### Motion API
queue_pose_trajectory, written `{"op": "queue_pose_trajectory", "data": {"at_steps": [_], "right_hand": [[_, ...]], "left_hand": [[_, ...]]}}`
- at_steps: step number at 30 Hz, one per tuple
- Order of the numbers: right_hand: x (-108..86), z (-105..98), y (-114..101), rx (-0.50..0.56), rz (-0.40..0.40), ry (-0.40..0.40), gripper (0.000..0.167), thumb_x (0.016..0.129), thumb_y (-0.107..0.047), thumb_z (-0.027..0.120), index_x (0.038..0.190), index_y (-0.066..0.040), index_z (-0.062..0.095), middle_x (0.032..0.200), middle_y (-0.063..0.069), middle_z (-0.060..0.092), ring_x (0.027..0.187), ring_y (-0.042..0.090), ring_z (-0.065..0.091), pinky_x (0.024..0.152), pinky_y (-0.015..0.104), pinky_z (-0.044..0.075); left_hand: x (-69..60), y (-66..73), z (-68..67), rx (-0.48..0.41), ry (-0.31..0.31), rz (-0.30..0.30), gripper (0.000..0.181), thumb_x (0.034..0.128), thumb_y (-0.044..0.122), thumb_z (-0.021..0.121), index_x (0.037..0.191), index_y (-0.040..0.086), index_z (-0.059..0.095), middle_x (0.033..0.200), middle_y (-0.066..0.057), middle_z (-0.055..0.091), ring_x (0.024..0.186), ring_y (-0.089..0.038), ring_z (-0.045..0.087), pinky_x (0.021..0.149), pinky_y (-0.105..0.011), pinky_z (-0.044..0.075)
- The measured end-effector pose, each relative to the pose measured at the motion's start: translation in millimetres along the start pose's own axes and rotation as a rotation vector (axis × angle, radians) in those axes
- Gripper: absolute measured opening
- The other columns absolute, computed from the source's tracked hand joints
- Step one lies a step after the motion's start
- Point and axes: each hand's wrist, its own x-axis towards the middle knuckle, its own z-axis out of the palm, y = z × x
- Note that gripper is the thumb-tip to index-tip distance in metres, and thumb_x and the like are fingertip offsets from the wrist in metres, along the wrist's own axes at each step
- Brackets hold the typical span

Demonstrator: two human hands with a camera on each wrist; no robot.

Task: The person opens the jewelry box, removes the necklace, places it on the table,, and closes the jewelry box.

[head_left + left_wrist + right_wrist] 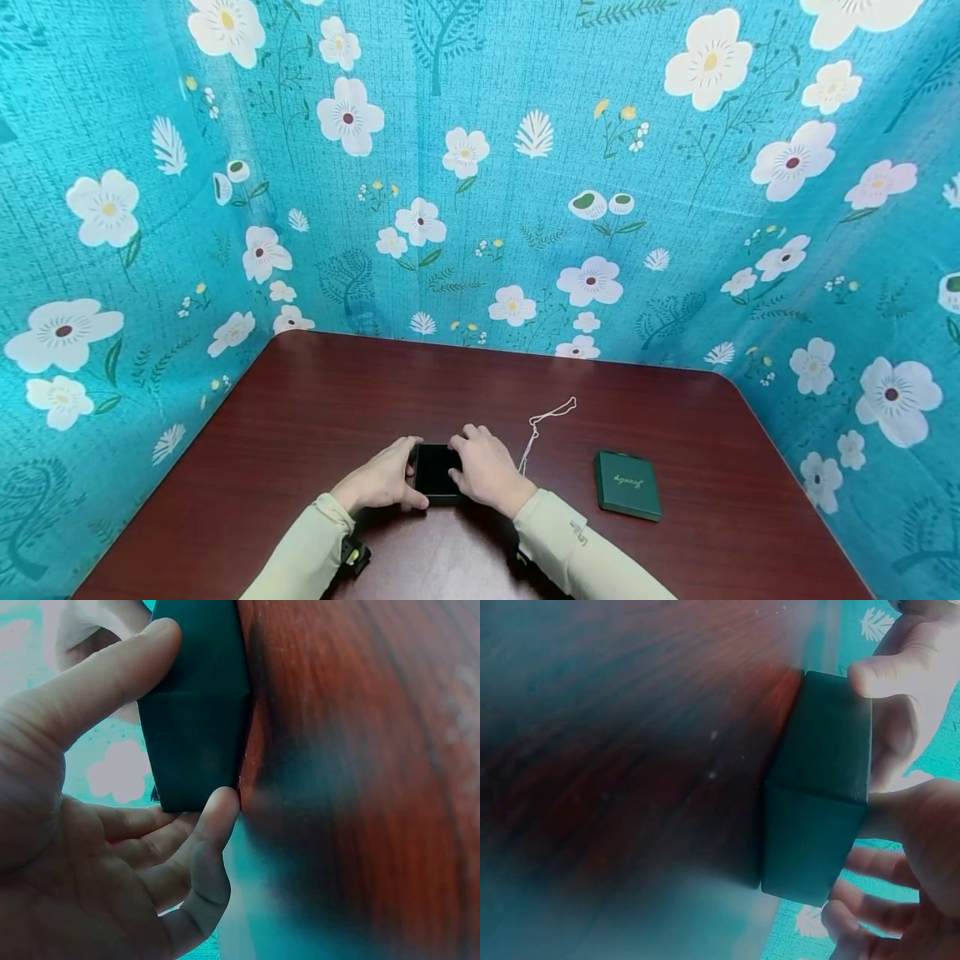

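On the table before me lies a dark green box base (442, 502) with a flat black inside (435, 471). My left hand (382, 477) grips its left end. In the left wrist view the thumb (142, 656) lies against the near side of the box (193, 750), and the other fingers curl by its far side. My right hand (491, 471) reaches over the right end, thumb and forefinger on the black top. The right wrist view shows its other fingers (877, 907) bent loosely beside the box (810, 844); the tips on top are hidden.
A green lid (628, 487) with gold lettering lies on the right of the brown table (337, 392). A thin pale cord or chain (534, 429) stretches from beside my right wrist toward the back. Blue flowered cloth (480, 208) hangs around the table.
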Motion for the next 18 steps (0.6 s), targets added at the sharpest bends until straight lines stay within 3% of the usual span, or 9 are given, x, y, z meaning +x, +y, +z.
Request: {"op": "queue_pose_trajectory", "data": {"at_steps": [8, 18], "right_hand": [[0.5, 5.6, 0.4, -0.101, -0.131, -0.019, 0.025, 0.079, -0.024, 0.074, 0.103, -0.02, 0.071, 0.095, 0.0, 0.059, 0.081, 0.019, 0.051, 0.071, 0.03, 0.046], [1.1, 7.9, 0.0, -0.158, -0.163, -0.039, 0.026, 0.079, -0.025, 0.072, 0.106, -0.025, 0.072, 0.097, -0.002, 0.062, 0.08, 0.018, 0.049, 0.064, 0.029, 0.044]], "left_hand": [[-0.8, 0.3, -0.1, 0.011, -0.002, 0.008, 0.09, 0.061, 0.024, 0.087, 0.132, -0.005, 0.04, 0.088, -0.001, 0.047, 0.076, -0.013, 0.048, 0.07, -0.031, 0.042], [-2.2, 2.4, -2.6, 0.014, -0.004, 0.019, 0.088, 0.0625, 0.024, 0.086, 0.132, -0.005, 0.04, 0.088, -0.001, 0.048, 0.076, -0.013, 0.048, 0.068, -0.03, 0.041]]}}
